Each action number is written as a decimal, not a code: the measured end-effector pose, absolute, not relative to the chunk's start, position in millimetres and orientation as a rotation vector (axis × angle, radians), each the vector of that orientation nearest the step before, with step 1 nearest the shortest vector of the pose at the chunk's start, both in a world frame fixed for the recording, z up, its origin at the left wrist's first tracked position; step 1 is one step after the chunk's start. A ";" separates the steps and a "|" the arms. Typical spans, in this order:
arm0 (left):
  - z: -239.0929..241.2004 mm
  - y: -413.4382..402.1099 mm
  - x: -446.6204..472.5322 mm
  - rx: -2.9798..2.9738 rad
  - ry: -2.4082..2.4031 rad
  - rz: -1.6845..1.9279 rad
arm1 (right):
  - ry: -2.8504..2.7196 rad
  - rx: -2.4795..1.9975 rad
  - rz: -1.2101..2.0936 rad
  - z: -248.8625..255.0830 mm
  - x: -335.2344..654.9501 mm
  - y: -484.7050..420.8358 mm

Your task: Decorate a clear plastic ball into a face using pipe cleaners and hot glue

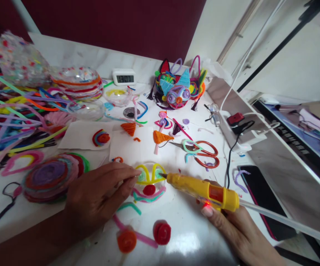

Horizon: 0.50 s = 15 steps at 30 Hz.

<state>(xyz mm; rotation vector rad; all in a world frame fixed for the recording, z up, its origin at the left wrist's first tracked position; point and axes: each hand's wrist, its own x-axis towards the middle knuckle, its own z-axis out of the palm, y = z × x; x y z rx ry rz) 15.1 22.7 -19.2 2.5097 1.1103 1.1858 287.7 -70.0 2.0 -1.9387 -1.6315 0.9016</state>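
Observation:
A clear plastic bowl (145, 194) lies face up, decorated with pipe cleaners: yellow outlines round two mint-green coiled eyes, a red coiled nose (149, 190) and a pink and teal mouth. My left hand (101, 195) is closed at its left edge, fingertips by the left eye. My right hand (231, 225) is wrapped round a yellow hot glue gun (201, 188) with a lit red light and a clear glue stick at its back. Its nozzle tip meets the right eye. In front lie an orange coil (126, 241), a red coil (162, 232) and a pink pipe cleaner (144, 239).
Red-handled scissors (206, 153), orange triangles (160, 137) and paper lie behind the bowl. Loose pipe cleaners (10, 122) and a coiled disc (49, 173) fill the left. Finished animal faces (178, 92) and a clock (123, 77) stand behind. A phone (265, 203) and power strip (243, 129) are right.

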 end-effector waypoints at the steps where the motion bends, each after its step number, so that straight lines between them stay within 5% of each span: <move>1: -18.6 22.9 15.2 2.514 1.107 1.185 | -1.637 -1.946 0.902 2.1 288.1 -70.4; 15: -16.7 22.8 15.7 2.498 1.101 1.219 | -1.708 -1.909 0.989 -2.4 299.1 -76.4</move>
